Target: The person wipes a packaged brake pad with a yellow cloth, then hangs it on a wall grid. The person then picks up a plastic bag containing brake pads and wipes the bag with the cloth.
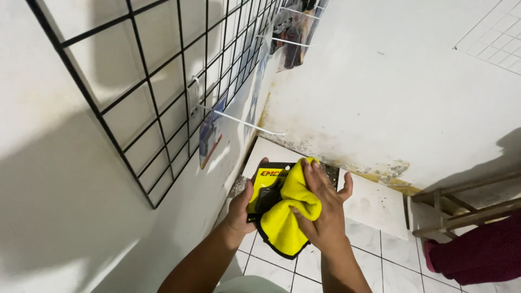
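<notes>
My left hand (pixel 241 209) grips a flat black and yellow retail package (pixel 266 184) by its left edge, holding it upright in front of me. My right hand (pixel 324 209) presses a bright yellow cloth with a dark trim (pixel 285 220) against the package's front, fingers spread over the cloth. The cloth covers most of the package's lower and right part. Both hands are low in the centre of the view, above a white tiled floor (pixel 380 255).
A black wire grid panel (pixel 163 81) hangs on the left wall with white hooks (pixel 244 122) and a few hanging packaged items (pixel 210 133). A stained white wall (pixel 391 97) stands ahead. A wooden frame (pixel 467 209) and dark red fabric (pixel 483 252) are at the lower right.
</notes>
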